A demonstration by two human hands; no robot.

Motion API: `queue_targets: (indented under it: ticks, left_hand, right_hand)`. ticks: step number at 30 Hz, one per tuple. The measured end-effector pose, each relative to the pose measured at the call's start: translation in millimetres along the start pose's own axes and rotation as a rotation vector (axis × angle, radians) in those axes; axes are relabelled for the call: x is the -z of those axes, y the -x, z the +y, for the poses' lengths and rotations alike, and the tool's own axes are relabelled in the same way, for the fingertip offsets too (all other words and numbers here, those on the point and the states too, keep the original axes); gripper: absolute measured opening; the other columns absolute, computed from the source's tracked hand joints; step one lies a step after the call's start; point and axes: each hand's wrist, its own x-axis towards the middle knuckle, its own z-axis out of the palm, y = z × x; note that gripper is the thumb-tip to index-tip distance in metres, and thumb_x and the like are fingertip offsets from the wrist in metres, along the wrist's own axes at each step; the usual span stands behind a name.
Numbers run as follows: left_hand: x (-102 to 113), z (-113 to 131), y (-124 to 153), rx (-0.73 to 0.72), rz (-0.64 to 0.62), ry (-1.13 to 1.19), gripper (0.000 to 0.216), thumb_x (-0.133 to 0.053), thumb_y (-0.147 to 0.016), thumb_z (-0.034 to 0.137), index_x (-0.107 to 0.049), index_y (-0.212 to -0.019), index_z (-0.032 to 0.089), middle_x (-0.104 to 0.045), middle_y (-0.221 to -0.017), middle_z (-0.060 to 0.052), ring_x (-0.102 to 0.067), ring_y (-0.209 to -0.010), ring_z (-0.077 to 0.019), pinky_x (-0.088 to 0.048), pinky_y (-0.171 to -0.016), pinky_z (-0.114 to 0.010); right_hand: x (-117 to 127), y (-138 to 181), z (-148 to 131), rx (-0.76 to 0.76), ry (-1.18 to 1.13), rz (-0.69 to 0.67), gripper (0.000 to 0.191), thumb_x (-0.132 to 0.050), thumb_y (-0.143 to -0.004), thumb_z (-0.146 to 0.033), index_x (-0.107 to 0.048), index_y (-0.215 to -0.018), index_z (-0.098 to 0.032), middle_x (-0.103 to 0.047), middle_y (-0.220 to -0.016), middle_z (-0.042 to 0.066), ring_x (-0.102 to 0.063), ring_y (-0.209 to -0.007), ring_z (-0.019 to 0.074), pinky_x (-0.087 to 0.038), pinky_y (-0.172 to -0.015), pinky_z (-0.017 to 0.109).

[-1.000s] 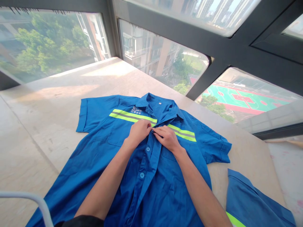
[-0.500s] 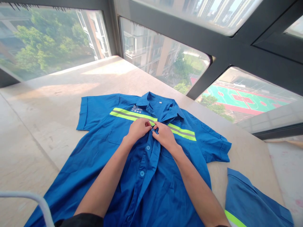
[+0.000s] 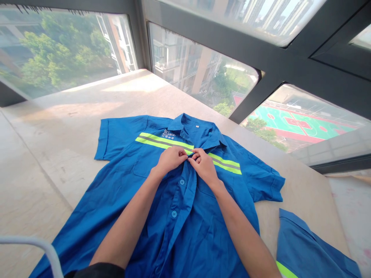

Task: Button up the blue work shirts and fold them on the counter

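Note:
A blue short-sleeved work shirt (image 3: 116,197) with yellow-green reflective stripes lies spread out, collar away from me. My left hand (image 3: 171,159) is closed in a pinch on the front placket at the chest stripe. Close against it, my right hand (image 3: 203,164) pinches the other front edge, fingertips nearly meeting the left ones. The button between them is hidden by my fingers. Lower on the placket, an upper button (image 3: 182,182) and a lower button (image 3: 174,214) show uncovered. Below my hands the two front edges lie loosely over each other.
The shirt rests on a pale stone ledge (image 3: 43,143) below grey-framed windows (image 3: 203,42). Another blue garment (image 3: 313,243) with a reflective stripe lies at the lower right. A white curved tube (image 3: 43,243) crosses the lower left corner.
My right fingers have shifted and now cover the button that showed between my hands. My left hand keeps its pinch. The view has moved slightly.

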Motion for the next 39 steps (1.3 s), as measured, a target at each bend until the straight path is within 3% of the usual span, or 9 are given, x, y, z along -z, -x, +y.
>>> queue_targets:
  ticks: [4, 8, 15, 19, 23, 29, 34, 39]
  left_hand:
    - [5, 4, 4, -0.01, -0.082, 0.039, 0.014, -0.065, -0.076, 0.032, -0.073, -0.08, 0.02, -0.07, -0.072, -0.002, -0.062, -0.067, -0.0183, -0.038, -0.056, -0.025]
    - [7, 9, 9, 0.046, -0.174, -0.001, 0.022, -0.074, -0.068, 0.029, -0.07, -0.088, 0.021, -0.068, -0.068, 0.0, -0.061, -0.061, -0.0178, -0.036, -0.052, -0.024]
    - [5, 11, 9, 0.056, -0.219, -0.125, 0.017, -0.072, -0.074, 0.035, -0.066, -0.084, 0.022, -0.07, -0.077, -0.001, -0.064, -0.072, -0.02, -0.038, -0.057, -0.025]
    - [1, 12, 12, -0.019, -0.194, -0.221, 0.015, -0.068, -0.079, 0.036, -0.065, -0.083, 0.022, -0.071, -0.087, -0.003, -0.064, -0.081, -0.0219, -0.038, -0.06, -0.026]
    - [-5, 13, 19, -0.013, -0.143, -0.293, 0.016, -0.064, -0.083, 0.037, -0.064, -0.09, 0.023, -0.071, -0.091, -0.004, -0.065, -0.084, -0.0238, -0.038, -0.061, -0.027]
    - [-8, 18, 23, 0.049, -0.068, -0.278, 0.025, -0.059, -0.086, 0.048, -0.066, -0.086, 0.024, -0.073, -0.088, -0.003, -0.066, -0.085, -0.0235, -0.041, -0.065, -0.027]
    - [-12, 22, 23, 0.091, 0.011, -0.305, 0.046, -0.037, -0.095, 0.055, -0.069, -0.086, 0.023, -0.074, -0.091, -0.007, -0.068, -0.086, -0.0251, -0.043, -0.069, -0.028]
    - [-11, 20, 16, 0.16, 0.039, -0.271, 0.039, -0.044, -0.093, 0.051, -0.068, -0.082, 0.022, -0.074, -0.087, -0.007, -0.068, -0.083, -0.0242, -0.043, -0.069, -0.027]
  right_hand:
    - [2, -1, 8, 0.083, 0.06, 0.131, 0.024, -0.055, -0.087, -0.022, -0.061, -0.11, -0.018, -0.065, -0.089, 0.005, -0.056, -0.06, 0.015, -0.051, -0.071, 0.033]
    - [8, -5, 22, 0.142, 0.163, 0.238, 0.027, -0.05, -0.091, -0.022, -0.062, -0.114, -0.017, -0.064, -0.098, 0.01, -0.061, -0.079, 0.0206, -0.051, -0.082, 0.036]
    - [15, -13, 47, 0.135, 0.276, 0.289, 0.036, -0.049, -0.088, -0.023, -0.062, -0.121, -0.015, -0.065, -0.117, 0.015, -0.055, -0.109, 0.0287, -0.043, -0.099, 0.047]
    - [13, -14, 48, 0.105, 0.26, 0.304, 0.041, -0.051, -0.086, -0.025, -0.059, -0.125, -0.016, -0.065, -0.119, 0.014, -0.056, -0.108, 0.0278, -0.043, -0.099, 0.047]
    - [12, -14, 50, 0.073, 0.178, 0.356, 0.042, -0.054, -0.083, -0.025, -0.057, -0.124, -0.016, -0.067, -0.109, 0.012, -0.058, -0.099, 0.0252, -0.046, -0.094, 0.043]
    - [18, -10, 52, 0.023, 0.119, 0.54, 0.019, -0.05, -0.081, -0.018, -0.064, -0.094, -0.016, -0.063, -0.085, 0.007, -0.056, -0.079, 0.0201, -0.048, -0.08, 0.035]
    - [20, -6, 47, 0.091, 0.241, 0.576, 0.014, -0.053, -0.083, -0.017, -0.066, -0.088, -0.018, -0.061, -0.089, 0.008, -0.054, -0.091, 0.023, -0.046, -0.088, 0.039]
    - [16, -4, 40, 0.2, 0.397, 0.576, 0.022, -0.054, -0.085, -0.014, -0.069, -0.101, -0.018, -0.055, -0.101, 0.011, -0.051, -0.097, 0.0238, -0.044, -0.093, 0.041]
